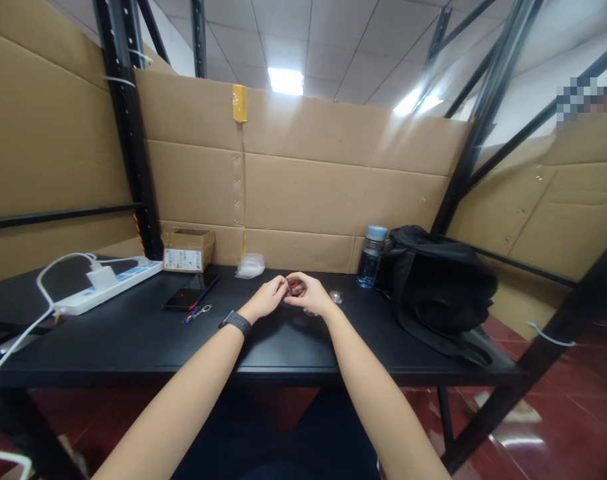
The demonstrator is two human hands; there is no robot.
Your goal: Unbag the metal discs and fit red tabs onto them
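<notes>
Over the middle of the black table [288, 350], my left hand [269, 298] and my right hand [311, 293] meet at the fingertips. Between them is a small thing with red and dark parts [296, 287], too small and too covered to name. My left fingers pinch at its left side, while the right thumb and fingers curl around it. A watch [236, 323] with a dark strap is on my left wrist. Just right of my right hand lies a small shiny, clear round piece [336, 297]. Something small under the right palm is mostly hidden.
On the left are a white power strip [108, 287] with a cable, a dark phone [191, 293], a keychain [197, 314] and an open cardboard box [188, 252]. A clear plastic bag [251, 265] lies behind my hands. A water bottle [370, 259] and black backpack [438, 287] stand right.
</notes>
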